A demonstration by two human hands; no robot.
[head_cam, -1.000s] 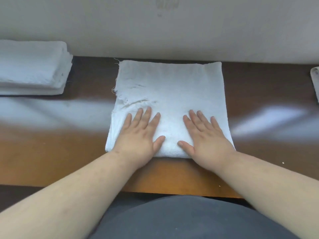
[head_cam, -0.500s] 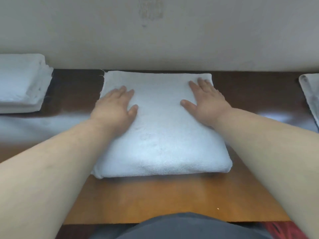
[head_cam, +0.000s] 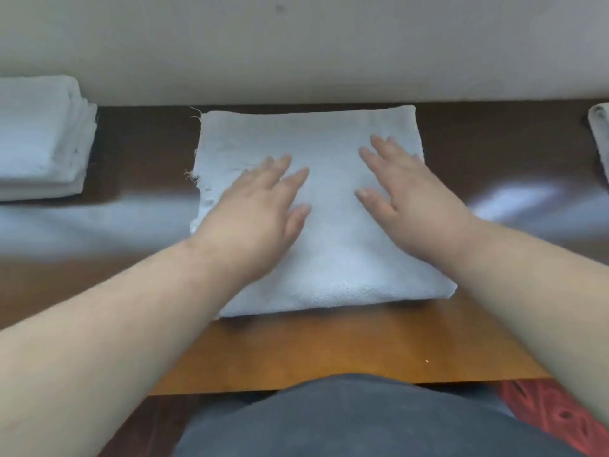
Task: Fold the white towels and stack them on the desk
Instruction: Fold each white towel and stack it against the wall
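Both my hands, left [head_cam: 260, 206] and right [head_cam: 408, 199], press flat, fingers straight, on the folded towel [head_cam: 329, 245]; the finished stack [head_cam: 39, 136] lies at nine o'clock, nearer my left.

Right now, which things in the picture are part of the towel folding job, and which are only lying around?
Part of the job:
- folded white towel, under both flat hands: left hand, right hand
- stack of folded towels, far left
- towel at the right edge, only partly in view
- desk

Only lying around:
- red patterned thing, below the desk edge
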